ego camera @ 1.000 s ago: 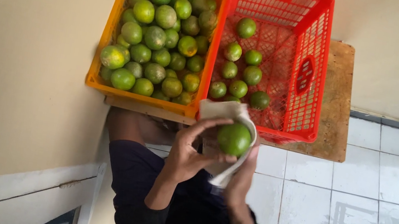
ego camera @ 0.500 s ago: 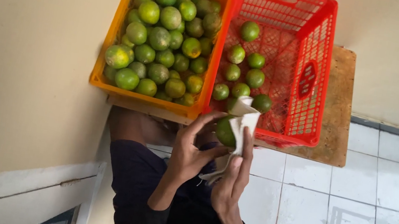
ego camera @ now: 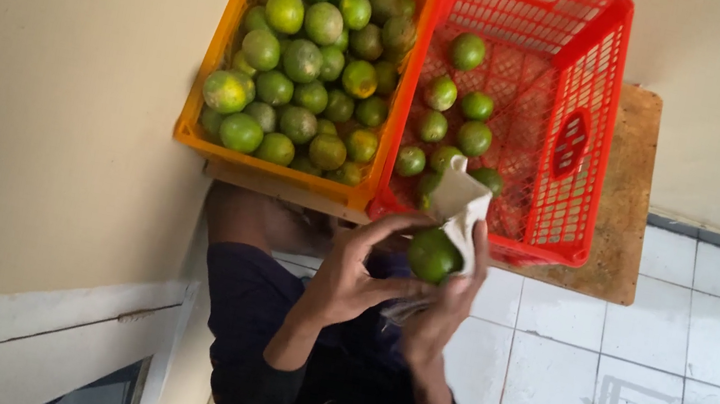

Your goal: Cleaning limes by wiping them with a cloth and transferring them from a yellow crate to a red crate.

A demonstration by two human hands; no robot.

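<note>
A green citrus fruit [ego camera: 432, 255] sits between both hands, just in front of the crates. My left hand [ego camera: 354, 275] curls its fingers around the fruit's left side. My right hand [ego camera: 447, 314] presses a white cloth [ego camera: 462, 204] against the fruit's right side, and the cloth's free end sticks up over the red crate's edge. The orange crate [ego camera: 197, 119] is piled with several green and yellowish citrus fruits [ego camera: 304, 59]. The red crate [ego camera: 586, 153] beside it holds a smaller number of fruits [ego camera: 454, 115] at its left side.
Both crates rest on a wooden board [ego camera: 626, 195] against a beige wall [ego camera: 46, 78]. White floor tiles [ego camera: 644, 380] lie to the right. A white frame [ego camera: 22, 330] runs along the lower left. My dark-clothed lap [ego camera: 261, 313] is beneath the hands.
One second ago the fruit lay exposed on the cloth. Half a second ago the cloth covered much of it. Now the fruit shows again with the cloth at its right side.
</note>
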